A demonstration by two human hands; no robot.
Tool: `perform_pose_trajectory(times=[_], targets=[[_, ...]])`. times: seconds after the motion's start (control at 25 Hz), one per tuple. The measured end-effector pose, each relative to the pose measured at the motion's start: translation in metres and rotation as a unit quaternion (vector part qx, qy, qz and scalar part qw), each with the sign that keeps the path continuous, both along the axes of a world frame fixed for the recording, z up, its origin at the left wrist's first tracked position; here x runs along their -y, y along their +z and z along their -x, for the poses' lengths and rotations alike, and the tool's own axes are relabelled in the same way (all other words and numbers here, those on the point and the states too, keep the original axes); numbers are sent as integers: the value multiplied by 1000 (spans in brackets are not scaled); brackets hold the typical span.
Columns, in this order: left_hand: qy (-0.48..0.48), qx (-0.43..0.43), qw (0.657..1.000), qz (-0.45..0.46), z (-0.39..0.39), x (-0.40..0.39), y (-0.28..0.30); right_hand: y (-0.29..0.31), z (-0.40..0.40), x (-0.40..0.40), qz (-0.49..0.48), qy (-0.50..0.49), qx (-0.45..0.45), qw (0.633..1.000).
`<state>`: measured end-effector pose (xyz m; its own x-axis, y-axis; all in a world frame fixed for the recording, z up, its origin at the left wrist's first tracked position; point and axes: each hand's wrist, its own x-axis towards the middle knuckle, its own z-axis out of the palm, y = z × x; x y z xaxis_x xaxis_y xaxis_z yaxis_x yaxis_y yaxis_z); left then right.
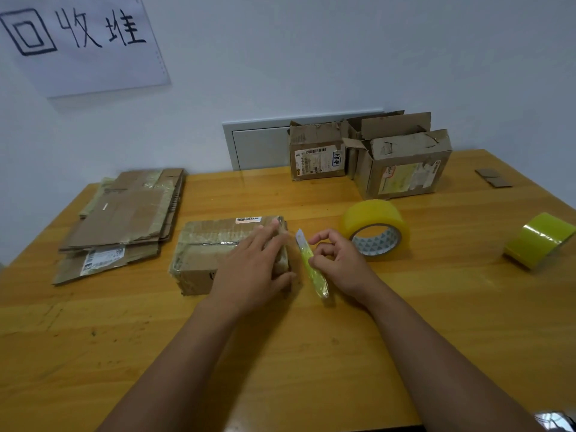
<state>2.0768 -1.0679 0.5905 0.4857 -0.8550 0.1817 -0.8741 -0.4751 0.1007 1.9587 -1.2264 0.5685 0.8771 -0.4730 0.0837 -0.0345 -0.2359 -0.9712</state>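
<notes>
A small taped cardboard box [199, 257] lies in the middle of the wooden table [311, 353]. My left hand [252, 269] rests on the box's right end, with its fingers reaching over the top and its thumb against the near right corner. Just right of the box is a yellow-green utility knife [311, 266], blade out and pointing away from me. My right hand [339, 260] has curled fingers, and its thumb and fingertips pinch the knife at its middle.
A clear-yellow tape roll [374, 226] stands right of my right hand, and a second roll [537, 240] lies near the right edge. Flattened cartons [124, 213] are stacked at the left. Two opened boxes [402, 163] stand by the wall. Cardboard scraps [492, 177] lie far right.
</notes>
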Motion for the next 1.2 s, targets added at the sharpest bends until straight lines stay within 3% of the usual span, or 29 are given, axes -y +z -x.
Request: perform_pose_trajectory(times=[0.52, 0.96, 1.2], targets=[[-21, -9, 1000, 1, -6, -5, 0, -1, -1, -31, 153, -107, 7, 982], [-25, -32, 999, 1, -6, -4, 3, 23, 9, -28, 299, -53, -48, 952], [-30, -28, 999, -7, -4, -5, 6, 26, 6, -38, 295, -28, -92, 951]])
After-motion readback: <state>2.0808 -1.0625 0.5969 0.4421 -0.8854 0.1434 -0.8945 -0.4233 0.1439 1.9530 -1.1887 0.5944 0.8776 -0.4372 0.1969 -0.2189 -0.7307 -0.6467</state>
